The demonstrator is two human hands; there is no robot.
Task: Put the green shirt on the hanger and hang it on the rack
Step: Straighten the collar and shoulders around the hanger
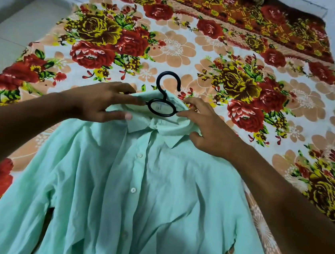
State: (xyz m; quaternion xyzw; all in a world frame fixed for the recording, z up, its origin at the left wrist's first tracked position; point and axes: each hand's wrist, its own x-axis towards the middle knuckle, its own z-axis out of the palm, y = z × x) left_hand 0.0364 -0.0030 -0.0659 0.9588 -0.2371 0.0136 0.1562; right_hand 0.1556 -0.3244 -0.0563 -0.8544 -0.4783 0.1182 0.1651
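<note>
cotton sheet: a floral bedsheet (192, 50) printed with red and yellow roses covers the bed and serves as the flat work surface, so the garment can be dressed lying down.
left hand: the left hand (100, 102) sits at about 9 o'clock of the collar; its fingers (128, 100) are curled, thumb below and fingertips above, pinching the left collar fold and touching the left edge of the hanger's ring. my reading is that it steadies the cloth while the neck is settled.
shirt: the pale mint-green button-up cotton shirt (133, 196) lies front up, buttoned, collar toward 12 o'clock and hem toward 6 o'clock at the near edge of the bed; it is wrinkled, with the sleeves spread to either side.
hanger: the black plastic hanger (162, 97) has only its hook and oval neck ring showing, poking out of the collar at 12 o'clock of the shirt; its arms are hidden, probably inside the shoulders.
right hand: the right hand (206, 129) lies at 3 o'clock of the ring, fingers bent, index tip at the ring's right edge and the thumb pressing the right collar flap down; it appears to pinch collar cloth.
rack: not in view.
stage: judged near the end of dressing the hanger; lifting and hanging are not yet done.
</note>
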